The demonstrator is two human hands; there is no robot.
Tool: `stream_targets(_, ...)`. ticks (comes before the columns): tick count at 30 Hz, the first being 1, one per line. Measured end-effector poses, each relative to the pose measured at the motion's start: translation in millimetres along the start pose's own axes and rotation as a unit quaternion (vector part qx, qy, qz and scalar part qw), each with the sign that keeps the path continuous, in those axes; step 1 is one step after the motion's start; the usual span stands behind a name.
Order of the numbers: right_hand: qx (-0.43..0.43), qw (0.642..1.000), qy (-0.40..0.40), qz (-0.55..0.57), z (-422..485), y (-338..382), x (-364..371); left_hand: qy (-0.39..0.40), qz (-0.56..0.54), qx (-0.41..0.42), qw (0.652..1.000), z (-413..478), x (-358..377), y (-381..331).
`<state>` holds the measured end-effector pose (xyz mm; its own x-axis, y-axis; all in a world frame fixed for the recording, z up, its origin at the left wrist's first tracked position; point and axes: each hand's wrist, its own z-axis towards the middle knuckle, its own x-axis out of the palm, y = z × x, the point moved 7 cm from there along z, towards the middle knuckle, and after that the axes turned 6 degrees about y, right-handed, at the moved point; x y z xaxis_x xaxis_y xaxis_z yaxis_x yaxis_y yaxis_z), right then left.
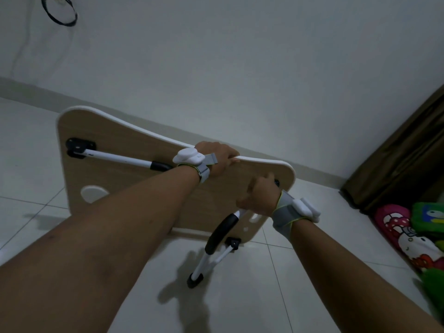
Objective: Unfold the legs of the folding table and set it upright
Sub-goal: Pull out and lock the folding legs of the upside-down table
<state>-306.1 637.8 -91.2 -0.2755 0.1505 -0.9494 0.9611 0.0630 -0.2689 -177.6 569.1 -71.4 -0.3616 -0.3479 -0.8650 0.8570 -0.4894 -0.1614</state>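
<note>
The folding table (134, 150) stands on its edge on the tiled floor, its light wooden underside with white trim facing me. My left hand (222, 156) grips the top edge of the board. My right hand (259, 197) is closed around the right leg (216, 243), a white tube with black foam padding, which is swung out from the board, its black foot near the floor. The left leg (115, 157) lies folded flat against the underside, held by a black hinge bracket (79, 146). A white round patch (93, 193) shows low on the board.
A white wall (240, 68) with a baseboard runs just behind the table. A dark brown curtain (396, 155) hangs at the right. Colourful cartoon-printed cushions (413, 234) lie on the floor at the right edge. A black cable loop (60, 13) hangs on the wall, top left.
</note>
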Motion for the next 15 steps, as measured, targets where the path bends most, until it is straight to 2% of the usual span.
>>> stream_targets(2, 0.035, 0.999, 0.018, -0.021, -2.6, -10.0, 1.4, 0.001, 0.002, -0.002, 1.0, 0.9, -0.2, 1.2)
stream_targets(5, 0.071, 0.987, 0.073, 0.123, -1.3, -26.9, 18.1, 0.003, 0.004, -0.003, 1.0, 1.6, -0.6, 1.7)
stream_targets(7, 0.058, 0.98, 0.044, 0.186, -4.4, -29.7, 15.3, 0.005, -0.004, -0.009, 1.0, 1.6, -1.3, 2.4)
stream_targets(11, 0.019, 0.983, 0.042, 0.179, -9.2, -26.8, 10.6, 0.004, -0.006, -0.011, 1.0, -0.1, -3.9, 3.2)
stream_targets(15, -0.018, 0.993, 0.056, 0.102, -12.4, -27.4, 8.1, 0.008, -0.003, -0.005, 1.0, -0.6, -5.6, 1.2)
